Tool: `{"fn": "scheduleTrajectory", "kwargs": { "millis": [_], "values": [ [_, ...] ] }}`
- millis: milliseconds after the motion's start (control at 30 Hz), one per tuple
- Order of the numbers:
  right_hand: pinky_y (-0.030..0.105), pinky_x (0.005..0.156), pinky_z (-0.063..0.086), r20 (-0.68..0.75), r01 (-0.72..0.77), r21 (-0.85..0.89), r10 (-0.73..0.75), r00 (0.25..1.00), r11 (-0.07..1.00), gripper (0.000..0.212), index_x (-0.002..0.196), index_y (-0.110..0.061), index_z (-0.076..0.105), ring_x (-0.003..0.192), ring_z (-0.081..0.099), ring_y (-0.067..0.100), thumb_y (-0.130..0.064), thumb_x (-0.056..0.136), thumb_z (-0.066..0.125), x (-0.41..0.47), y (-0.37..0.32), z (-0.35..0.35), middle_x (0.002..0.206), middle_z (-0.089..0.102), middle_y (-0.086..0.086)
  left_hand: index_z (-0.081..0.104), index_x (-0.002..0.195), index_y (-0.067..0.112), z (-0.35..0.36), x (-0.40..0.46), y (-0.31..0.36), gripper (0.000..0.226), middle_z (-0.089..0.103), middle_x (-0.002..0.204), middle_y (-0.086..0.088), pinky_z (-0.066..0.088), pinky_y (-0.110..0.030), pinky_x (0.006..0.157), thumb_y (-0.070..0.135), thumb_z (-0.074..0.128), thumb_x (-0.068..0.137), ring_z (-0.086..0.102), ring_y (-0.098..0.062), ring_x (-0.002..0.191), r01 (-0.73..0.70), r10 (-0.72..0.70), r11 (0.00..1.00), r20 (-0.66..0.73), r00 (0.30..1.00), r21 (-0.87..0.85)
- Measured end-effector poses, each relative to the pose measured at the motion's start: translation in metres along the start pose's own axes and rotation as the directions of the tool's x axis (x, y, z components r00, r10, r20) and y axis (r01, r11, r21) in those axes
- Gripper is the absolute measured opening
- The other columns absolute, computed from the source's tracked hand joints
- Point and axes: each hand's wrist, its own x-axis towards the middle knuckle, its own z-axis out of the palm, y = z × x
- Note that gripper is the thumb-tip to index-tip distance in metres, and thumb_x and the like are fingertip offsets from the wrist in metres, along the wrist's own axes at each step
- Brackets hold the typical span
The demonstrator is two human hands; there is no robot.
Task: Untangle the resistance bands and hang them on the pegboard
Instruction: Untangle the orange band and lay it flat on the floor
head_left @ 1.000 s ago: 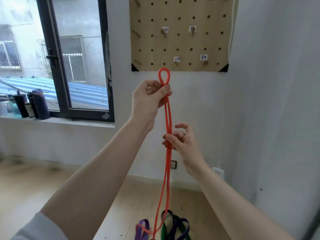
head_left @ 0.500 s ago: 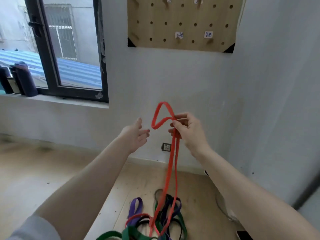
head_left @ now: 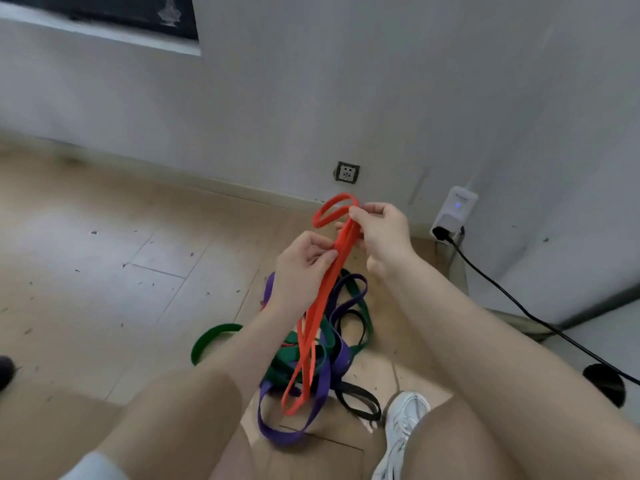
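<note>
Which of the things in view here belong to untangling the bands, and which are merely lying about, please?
Part of the job:
- orange band, pinched by left hand and right hand
- purple band, green band and black band, heaped on the floor

Just lying about:
- wall socket
- white plug-in device with its black cable
- white shoe

I see the orange band (head_left: 320, 299), a thin flat loop, stretched slantwise from a small open loop at its top down to the heap on the floor, where its lower end lies across the other bands. Under it sit the purple band (head_left: 294, 434), wide and curling toward me, the green band (head_left: 211, 336), arching out to the left, and the black band (head_left: 360, 405), thin, at the heap's right edge. All are knotted through one another on the wooden floor (head_left: 104, 271).
</note>
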Motion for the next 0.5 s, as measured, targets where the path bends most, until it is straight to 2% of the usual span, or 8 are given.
{"fn": "scheduleTrajectory", "kwargs": {
  "millis": [67,133,200,267,367,500],
  "values": [
    [0.034,0.07,0.058,-0.009,-0.098,0.124,0.1,0.995,0.987,0.014,0.103,-0.005,0.048,0.08,0.068,0.024,-0.003,0.091,0.055,0.004,0.007,0.002,0.092,0.063,0.015,0.061,0.08,0.017,0.002,0.009,-0.01,0.009,0.07,0.077,0.001,0.055,-0.024,0.067,0.009,0.062,0.085,0.067,-0.009,0.071,-0.015,0.018,0.996,-0.035,0.999,0.087],
    [0.035,0.072,0.057,-0.048,-0.148,0.223,0.163,0.986,0.964,0.015,0.105,-0.005,0.047,0.09,0.068,0.028,-0.002,0.092,0.053,0.01,0.012,0.002,0.088,0.063,0.014,0.062,0.08,0.018,0.003,0.018,-0.016,0.008,0.069,0.075,0.0,0.055,-0.027,0.067,0.012,0.06,0.087,0.067,-0.012,0.07,-0.022,0.023,0.995,-0.01,1.0,0.099],
    [0.035,0.068,0.056,-0.09,-0.149,0.291,0.182,0.979,0.945,0.016,0.107,-0.004,0.046,0.085,0.068,0.027,-0.001,0.093,0.052,0.016,0.017,0.001,0.084,0.062,0.016,0.063,0.083,0.02,0.006,0.022,-0.017,0.007,0.07,0.076,0.001,0.055,-0.026,0.067,0.02,0.06,0.088,0.067,-0.011,0.07,-0.037,0.031,0.992,0.057,0.998,0.118],
    [0.035,0.066,0.056,-0.117,-0.154,0.354,0.208,0.971,0.922,0.012,0.102,-0.005,0.044,0.078,0.067,0.028,0.0,0.093,0.051,0.02,0.022,0.001,0.094,0.059,0.02,0.065,0.088,0.018,0.01,0.022,-0.019,0.004,0.071,0.082,0.004,0.056,-0.024,0.072,0.021,0.064,0.086,0.068,-0.006,0.076,-0.048,0.034,0.989,0.1,0.994,0.139],
    [0.039,0.073,0.055,-0.113,-0.183,0.428,0.253,0.961,0.885,0.014,0.102,-0.006,0.043,0.085,0.066,0.03,0.002,0.092,0.051,0.023,0.029,0.001,0.105,0.056,0.022,0.061,0.093,0.017,0.019,0.019,-0.027,0.014,0.071,0.089,0.003,0.056,-0.028,0.08,0.019,0.069,0.082,0.067,-0.007,0.084,-0.051,0.04,0.978,0.06,0.997,0.201],
    [0.032,0.066,0.054,-0.092,-0.187,0.483,0.262,0.961,0.855,0.012,0.097,-0.005,0.045,0.081,0.065,0.025,0.003,0.092,0.052,0.025,0.033,0.0,0.091,0.058,0.018,0.056,0.095,0.018,0.029,0.019,-0.035,0.018,0.07,0.091,0.001,0.056,-0.032,0.079,0.021,0.068,0.082,0.066,-0.01,0.085,-0.052,0.052,0.974,0.003,0.999,0.219]
  ]
}}
